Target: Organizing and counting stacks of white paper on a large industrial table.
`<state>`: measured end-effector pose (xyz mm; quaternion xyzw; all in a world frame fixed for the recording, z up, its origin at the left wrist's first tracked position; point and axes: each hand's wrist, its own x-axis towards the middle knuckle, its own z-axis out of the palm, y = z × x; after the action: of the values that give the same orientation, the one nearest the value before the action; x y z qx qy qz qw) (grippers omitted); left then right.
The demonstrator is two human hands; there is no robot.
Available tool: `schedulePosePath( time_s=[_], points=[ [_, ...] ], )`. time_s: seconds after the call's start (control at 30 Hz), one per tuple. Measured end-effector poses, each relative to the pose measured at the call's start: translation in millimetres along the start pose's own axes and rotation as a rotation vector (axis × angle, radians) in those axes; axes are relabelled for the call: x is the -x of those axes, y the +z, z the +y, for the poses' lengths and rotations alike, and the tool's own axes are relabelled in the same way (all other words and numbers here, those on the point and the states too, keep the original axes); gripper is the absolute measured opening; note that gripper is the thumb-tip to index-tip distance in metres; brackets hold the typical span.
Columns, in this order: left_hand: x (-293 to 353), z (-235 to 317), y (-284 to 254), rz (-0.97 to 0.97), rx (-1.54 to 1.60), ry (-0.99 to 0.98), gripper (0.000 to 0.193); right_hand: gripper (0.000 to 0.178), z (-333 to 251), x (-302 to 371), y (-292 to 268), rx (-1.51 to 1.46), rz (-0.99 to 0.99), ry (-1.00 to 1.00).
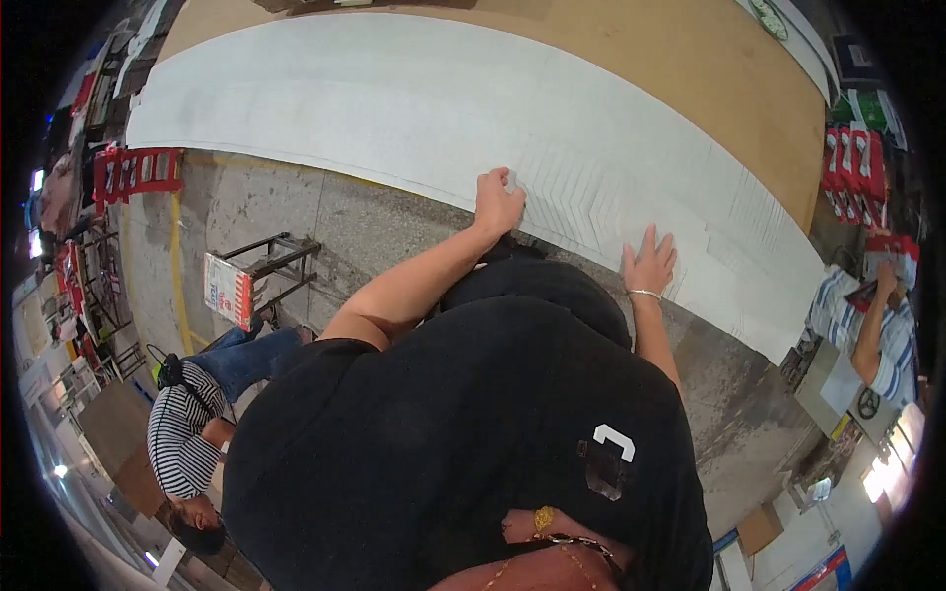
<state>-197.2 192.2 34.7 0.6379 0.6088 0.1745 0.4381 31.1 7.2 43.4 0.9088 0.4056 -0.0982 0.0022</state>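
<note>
The white sheet (374, 89) is spread across the tan desk (729, 89), with the right hand (650, 264) laid flat on it, fingers spread, and the left hand (500, 203) curled near its closer edge, its grip impossible to tell.

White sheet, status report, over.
Left hand curled around small grey object. Right hand spread on white sheet near its edge. Stool off left, apart from sheet.

One head-worn fisheye view, facing steeply down past the wearer's black T-shirt (453, 414), very near, to the long white sheet (365, 98) farther off, concrete floor (365, 212) left and right.
</note>
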Motion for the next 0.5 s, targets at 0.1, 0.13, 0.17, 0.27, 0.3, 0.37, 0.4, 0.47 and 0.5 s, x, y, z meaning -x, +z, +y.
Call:
schedulePosePath(
  time_s=[0.1, 0.13, 0.17, 0.27, 0.3, 0.37, 0.4, 0.47, 0.5],
  points=[
    [-6.0, 0.9, -0.7, -0.005, 0.0, -0.037, 0.043, 0.069, 2.6, -1.5, 1.4, -0.011, -0.003, -0.011],
    [-8.2, 0.0, -1.8, -0.037, -0.014, -0.035, 0.042, 0.069, 3.1, -1.7, 1.5, -0.005, -0.002, -0.017],
    [-11.2, -1.0, -3.0, -0.021, -0.01, -0.042, 0.042, 0.069, 3.3, -2.3, 1.4, -0.015, -0.016, -0.024],
    [-22.5, -5.4, -7.5, -0.03, -0.013, -0.026, 0.039, 0.069, 2.3, -3.0, 0.8, -0.006, -0.017, -0.026],
    [-26.8, -6.3, -8.9, -0.093, 0.107, -0.146, 0.033, 0.069, 1.3, -4.2, 0.1, -0.008, -0.018, -0.025],
    [-29.1, -9.7, -11.4, -0.159, 0.225, -0.269, 0.029, 0.069, 1.0, -3.2, 0.3, -0.011, -0.025, -0.021],
    [-30.2, -10.8, -12.8, -0.233, 0.177, -0.23, 0.026, 0.069, 0.9, -3.3, 0.3, -0.01, -0.021, -0.022],
    [-30.8, -11.9, -14.1, -0.312, 0.129, -0.191, 0.025, 0.069, 1.1, -2.9, 0.8, -0.008, -0.019, -0.019],
    [-30.5, -12.2, -14.2, -0.313, 0.135, -0.184, 0.024, 0.069, 1.4, -2.7, 1.2, -0.012, -0.018, -0.019]
  ],
)
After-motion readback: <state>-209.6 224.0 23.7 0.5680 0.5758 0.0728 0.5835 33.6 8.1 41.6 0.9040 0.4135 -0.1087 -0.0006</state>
